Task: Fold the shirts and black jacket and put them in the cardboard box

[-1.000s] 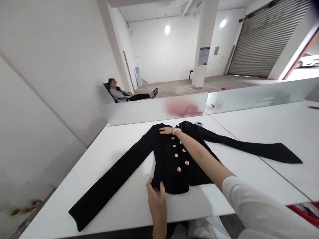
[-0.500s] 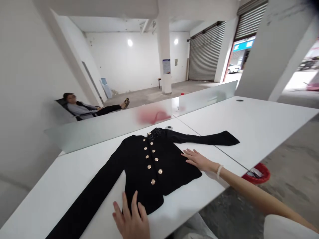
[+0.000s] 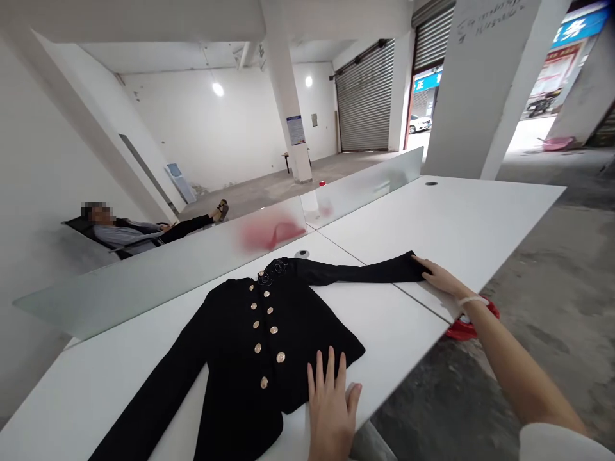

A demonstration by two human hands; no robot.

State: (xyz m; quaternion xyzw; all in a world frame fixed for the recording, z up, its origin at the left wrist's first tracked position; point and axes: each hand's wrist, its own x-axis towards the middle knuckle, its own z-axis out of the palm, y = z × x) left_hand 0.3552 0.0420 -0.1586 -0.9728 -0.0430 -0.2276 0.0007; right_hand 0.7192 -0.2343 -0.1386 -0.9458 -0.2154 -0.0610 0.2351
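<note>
1. Fingers [image 3: 328, 365] of our left hand [image 3: 331, 403] lie released, spread and flat, on the near hem of one black long-sleeved jacket [image 3: 302, 326].
2. Our right hand [image 3: 439, 276] reaches out to the cuff of the jacket's far sleeve [image 3: 355, 274]. Its fingertips touch the cloth, but we cannot tell whether they pinch it.
3. That jacket lies face up on the nearer of two white tabletops [image 3: 398, 333], with both sleeves stretched out. The far cuff crosses onto the second tabletop [image 3: 456, 218].
4. We count nine round gold buttons [image 3: 273, 330], in two columns.
5. Two frosted glass dividers [image 3: 168, 275] stand behind.
6. One red basket [image 3: 456, 331] sits on the floor below our right wrist.
7. One person [image 3: 129, 232] reclines in a chair beyond.
</note>
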